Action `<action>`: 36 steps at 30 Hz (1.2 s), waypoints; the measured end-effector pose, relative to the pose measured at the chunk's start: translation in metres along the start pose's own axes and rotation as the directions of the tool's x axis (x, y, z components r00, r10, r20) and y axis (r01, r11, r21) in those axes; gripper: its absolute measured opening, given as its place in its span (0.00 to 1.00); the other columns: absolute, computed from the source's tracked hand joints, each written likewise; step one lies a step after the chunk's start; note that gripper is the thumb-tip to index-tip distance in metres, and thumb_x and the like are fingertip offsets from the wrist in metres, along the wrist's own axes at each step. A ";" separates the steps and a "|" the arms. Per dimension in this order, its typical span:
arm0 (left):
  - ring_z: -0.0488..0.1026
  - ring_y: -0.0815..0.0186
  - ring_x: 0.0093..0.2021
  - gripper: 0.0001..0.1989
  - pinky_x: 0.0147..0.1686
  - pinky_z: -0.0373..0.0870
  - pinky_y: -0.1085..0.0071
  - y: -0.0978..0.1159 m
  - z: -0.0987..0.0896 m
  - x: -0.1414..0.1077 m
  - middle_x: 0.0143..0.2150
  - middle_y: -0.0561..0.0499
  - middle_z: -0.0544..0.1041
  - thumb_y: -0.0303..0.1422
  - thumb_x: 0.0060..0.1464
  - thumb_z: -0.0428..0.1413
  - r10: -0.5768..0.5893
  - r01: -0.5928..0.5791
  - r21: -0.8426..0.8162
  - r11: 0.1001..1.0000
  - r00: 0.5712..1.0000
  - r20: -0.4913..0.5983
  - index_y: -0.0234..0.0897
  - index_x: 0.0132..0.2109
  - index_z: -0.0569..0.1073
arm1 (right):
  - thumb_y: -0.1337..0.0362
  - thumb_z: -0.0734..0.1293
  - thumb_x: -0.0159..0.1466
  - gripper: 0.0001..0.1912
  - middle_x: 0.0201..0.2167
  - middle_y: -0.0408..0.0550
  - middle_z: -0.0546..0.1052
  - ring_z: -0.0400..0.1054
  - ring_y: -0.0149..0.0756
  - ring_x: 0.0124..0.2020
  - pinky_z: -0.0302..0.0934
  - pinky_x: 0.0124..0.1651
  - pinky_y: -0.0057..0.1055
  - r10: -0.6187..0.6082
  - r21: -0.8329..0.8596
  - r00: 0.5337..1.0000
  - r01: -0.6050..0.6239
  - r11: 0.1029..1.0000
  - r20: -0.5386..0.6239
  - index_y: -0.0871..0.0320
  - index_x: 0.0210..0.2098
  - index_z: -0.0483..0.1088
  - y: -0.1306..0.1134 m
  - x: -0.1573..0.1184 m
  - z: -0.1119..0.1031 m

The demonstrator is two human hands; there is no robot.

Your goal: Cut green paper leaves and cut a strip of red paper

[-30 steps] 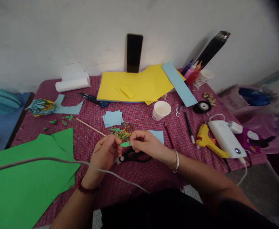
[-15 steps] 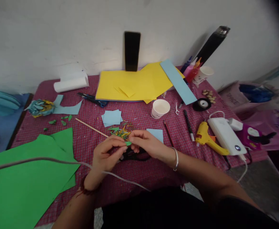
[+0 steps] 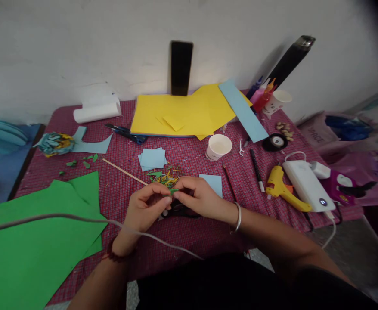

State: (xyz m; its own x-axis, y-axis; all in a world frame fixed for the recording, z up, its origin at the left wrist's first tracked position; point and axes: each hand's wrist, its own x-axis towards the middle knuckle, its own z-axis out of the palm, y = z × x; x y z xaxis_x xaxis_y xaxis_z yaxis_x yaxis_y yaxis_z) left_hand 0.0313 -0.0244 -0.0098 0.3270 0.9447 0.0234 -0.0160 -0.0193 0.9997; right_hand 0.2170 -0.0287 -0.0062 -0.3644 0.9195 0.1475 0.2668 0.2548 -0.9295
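Green paper piece (image 3: 173, 191) at the lower centre of the frame, pinched between thumb and finger of both hands. Left hand (image 3: 147, 207): grip closed on its left end. Right hand (image 3: 199, 196): grip closed on its right end. Scissors (image 3: 184, 210) lie beneath, partly hidden by the hands. Just beyond the fingers: heap of coloured shreds (image 3: 165, 178), green, yellow and blue. Wooden stick (image 3: 124, 171) slants to the upper left of the left hand; blue paper squares (image 3: 153, 159) near the shreds. Paper cup (image 3: 219, 147) upright, right of centre. Yellow glue gun (image 3: 283, 189) beside a white power bank (image 3: 308, 186), right of frame. Large green sheets (image 3: 40, 245) cover the lower left of the worktop (image 3: 182, 150). Phone (image 3: 181, 68) upright against the wall, top centre.
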 end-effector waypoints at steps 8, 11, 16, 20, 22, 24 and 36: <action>0.73 0.72 0.22 0.02 0.23 0.71 0.78 0.001 0.002 0.001 0.26 0.53 0.76 0.27 0.48 0.62 -0.075 0.073 -0.062 0.995 0.997 -0.026 0.36 0.32 0.76 | 0.69 0.66 0.59 0.09 0.30 0.42 0.72 0.66 0.28 0.28 0.60 0.31 0.25 0.016 0.020 1.000 -0.017 1.000 0.013 0.59 0.41 0.69 -0.004 -0.002 -0.002; 0.72 0.73 0.22 0.02 0.22 0.70 0.78 0.001 0.002 0.000 0.24 0.53 0.75 0.28 0.49 0.62 -0.104 0.102 -0.064 0.993 0.995 -0.013 0.36 0.31 0.75 | 0.70 0.65 0.61 0.07 0.32 0.43 0.72 0.67 0.28 0.30 0.61 0.33 0.25 -0.058 -0.028 0.998 0.057 0.998 -0.029 0.59 0.40 0.69 -0.001 -0.003 -0.001; 0.72 0.73 0.21 0.02 0.21 0.70 0.79 0.000 0.001 -0.001 0.24 0.54 0.75 0.29 0.50 0.61 -0.101 0.101 -0.053 0.993 0.995 0.002 0.36 0.32 0.75 | 0.68 0.66 0.62 0.05 0.33 0.44 0.73 0.68 0.29 0.32 0.62 0.35 0.26 -0.090 -0.033 0.995 0.088 0.996 -0.041 0.58 0.40 0.69 0.001 -0.003 0.001; 0.71 0.73 0.20 0.02 0.20 0.70 0.79 0.000 0.001 0.000 0.23 0.54 0.74 0.28 0.50 0.61 -0.085 0.085 -0.043 0.995 0.996 0.001 0.36 0.31 0.74 | 0.67 0.66 0.63 0.04 0.31 0.43 0.73 0.66 0.29 0.31 0.60 0.35 0.26 -0.049 -0.088 0.999 0.049 0.995 -0.001 0.58 0.38 0.70 -0.001 -0.003 -0.001; 0.71 0.73 0.19 0.03 0.20 0.69 0.78 0.001 0.001 0.000 0.23 0.54 0.74 0.28 0.50 0.61 -0.078 0.078 -0.032 0.996 0.997 -0.002 0.35 0.31 0.74 | 0.67 0.66 0.63 0.02 0.29 0.42 0.71 0.66 0.28 0.31 0.59 0.34 0.26 -0.049 -0.102 0.999 0.049 0.994 0.007 0.58 0.35 0.70 0.000 -0.003 -0.001; 0.71 0.73 0.19 0.03 0.19 0.69 0.78 0.002 0.002 0.000 0.23 0.54 0.74 0.28 0.50 0.61 -0.079 0.078 -0.021 0.997 0.997 -0.006 0.35 0.31 0.74 | 0.67 0.66 0.63 0.01 0.28 0.41 0.71 0.65 0.28 0.30 0.59 0.34 0.26 -0.042 -0.089 0.999 0.042 0.995 0.000 0.58 0.34 0.70 0.001 -0.003 0.000; 0.69 0.74 0.20 0.10 0.20 0.65 0.79 -0.013 0.016 0.000 0.22 0.56 0.74 0.33 0.45 0.65 -0.292 0.265 -0.344 0.901 0.956 -0.028 0.36 0.33 0.71 | 0.66 0.66 0.60 0.05 0.23 0.40 0.71 0.63 0.28 0.25 0.58 0.28 0.25 0.185 0.349 0.980 -0.148 0.925 -0.074 0.59 0.28 0.67 0.005 -0.001 0.011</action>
State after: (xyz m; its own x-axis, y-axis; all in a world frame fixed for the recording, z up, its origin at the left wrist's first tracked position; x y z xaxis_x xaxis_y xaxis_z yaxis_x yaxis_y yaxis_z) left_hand 0.0467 -0.0293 -0.0222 0.2908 0.9179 -0.2698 -0.2526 0.3457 0.9037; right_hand 0.2090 -0.0319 -0.0143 -0.2415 0.9704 -0.0021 -0.0103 -0.0047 -0.9999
